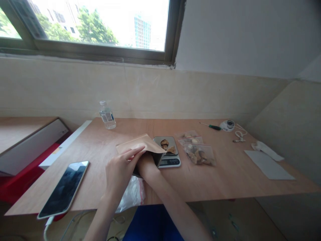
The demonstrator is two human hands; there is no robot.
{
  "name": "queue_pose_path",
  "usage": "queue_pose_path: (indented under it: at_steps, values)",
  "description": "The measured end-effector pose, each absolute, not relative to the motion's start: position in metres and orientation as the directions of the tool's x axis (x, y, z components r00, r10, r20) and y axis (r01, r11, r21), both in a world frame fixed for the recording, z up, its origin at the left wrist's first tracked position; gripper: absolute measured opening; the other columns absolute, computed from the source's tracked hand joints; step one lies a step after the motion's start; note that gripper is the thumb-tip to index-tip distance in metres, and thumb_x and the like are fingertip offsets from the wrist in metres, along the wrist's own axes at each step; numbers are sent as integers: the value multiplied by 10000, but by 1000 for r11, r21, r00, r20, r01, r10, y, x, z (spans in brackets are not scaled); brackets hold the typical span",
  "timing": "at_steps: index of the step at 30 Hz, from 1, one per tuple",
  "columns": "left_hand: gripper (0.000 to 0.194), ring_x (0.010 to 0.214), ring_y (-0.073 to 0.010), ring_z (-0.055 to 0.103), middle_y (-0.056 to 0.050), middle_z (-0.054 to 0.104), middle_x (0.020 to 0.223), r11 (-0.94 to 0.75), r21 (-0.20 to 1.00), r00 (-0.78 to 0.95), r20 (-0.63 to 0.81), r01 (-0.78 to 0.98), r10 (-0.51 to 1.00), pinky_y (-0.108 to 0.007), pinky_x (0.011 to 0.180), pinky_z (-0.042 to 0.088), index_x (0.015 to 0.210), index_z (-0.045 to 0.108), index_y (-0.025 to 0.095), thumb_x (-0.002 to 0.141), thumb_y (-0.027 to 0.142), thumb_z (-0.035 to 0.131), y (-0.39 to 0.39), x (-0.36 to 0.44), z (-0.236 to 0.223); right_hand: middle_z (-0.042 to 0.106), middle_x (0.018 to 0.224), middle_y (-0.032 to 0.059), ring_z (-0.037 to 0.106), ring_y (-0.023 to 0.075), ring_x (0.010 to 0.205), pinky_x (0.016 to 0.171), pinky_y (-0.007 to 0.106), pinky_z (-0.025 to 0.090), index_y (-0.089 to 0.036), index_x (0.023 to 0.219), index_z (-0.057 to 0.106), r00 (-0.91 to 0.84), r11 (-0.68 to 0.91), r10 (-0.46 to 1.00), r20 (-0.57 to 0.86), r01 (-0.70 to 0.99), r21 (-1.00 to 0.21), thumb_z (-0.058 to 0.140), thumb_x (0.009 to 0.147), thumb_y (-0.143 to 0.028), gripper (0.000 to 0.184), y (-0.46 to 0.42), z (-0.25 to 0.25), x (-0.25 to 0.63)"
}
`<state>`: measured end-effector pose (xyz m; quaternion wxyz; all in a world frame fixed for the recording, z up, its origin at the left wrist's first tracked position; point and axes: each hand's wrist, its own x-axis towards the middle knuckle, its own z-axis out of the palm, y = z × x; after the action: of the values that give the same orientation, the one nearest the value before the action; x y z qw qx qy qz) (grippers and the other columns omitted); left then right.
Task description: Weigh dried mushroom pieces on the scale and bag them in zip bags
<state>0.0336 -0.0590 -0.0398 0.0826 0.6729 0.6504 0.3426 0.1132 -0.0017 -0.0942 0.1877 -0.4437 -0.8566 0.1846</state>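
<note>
A brown kraft paper bag [140, 142] is held up in front of me, its opening tilted toward me and its inside dark. My left hand [120, 170] pinches the bag's upper edge between thumb and fingers. My right hand [147, 166] reaches into the opening; its fingers are hidden inside. Just behind the bag to the right, a small digital scale [170, 162] carries several dried brown pieces [165, 144], perhaps mushroom slices. Its display is too small to read. Beneath my hands, a crumpled clear plastic bag [132, 194] hangs over the table's front edge.
Clear zip bags [200, 155] of dried brown pieces lie right of the scale. A phone [65, 189] with a cable is at the left. A water bottle [107, 115] stands behind. A screwdriver [214, 127], a white camera [227, 125] and white paper [268, 164] are at the right.
</note>
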Motion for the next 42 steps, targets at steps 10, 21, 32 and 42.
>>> queue_pose_path:
  at_steps: [10, 21, 32, 42]
  values:
    - [235, 753, -153, 670, 63, 733, 947, -122, 573, -83, 317, 811, 945, -218, 615, 414, 986, 706, 389, 845, 452, 531, -53, 33, -36, 647, 1100, 90, 570, 200, 1057, 935, 319, 450, -145, 1024, 635, -510, 559, 822, 254, 636, -533, 407, 856, 13, 325, -48, -54, 163]
    - [264, 708, -186, 661, 16, 729, 738, -28, 530, -153, 293, 847, 944, -246, 577, 386, 964, 722, 370, 813, 491, 542, -42, 23, -16, 653, 1023, 2, 581, 155, 1018, 908, 311, 443, -246, 957, 637, -271, 488, 864, 425, 237, -840, 638, 818, -231, 140, -60, -32, 233]
    - [286, 684, -190, 647, 13, 710, 688, -43, 510, -135, 306, 859, 942, -246, 567, 371, 969, 722, 370, 800, 518, 545, -41, 15, -17, 658, 1016, 100, 620, 172, 879, 809, 319, 483, -139, 995, 606, -27, 237, 967, 252, 451, -861, 567, 795, -279, 247, 52, -130, 293]
    - [285, 656, -179, 644, 18, 710, 681, -36, 483, -141, 324, 875, 936, -239, 539, 361, 966, 722, 375, 801, 519, 540, -39, 12, -19, 642, 1113, 117, 597, 204, 1017, 912, 378, 440, -162, 1095, 596, -3, 189, 975, 221, 531, -826, 579, 799, -292, 323, 57, -137, 303]
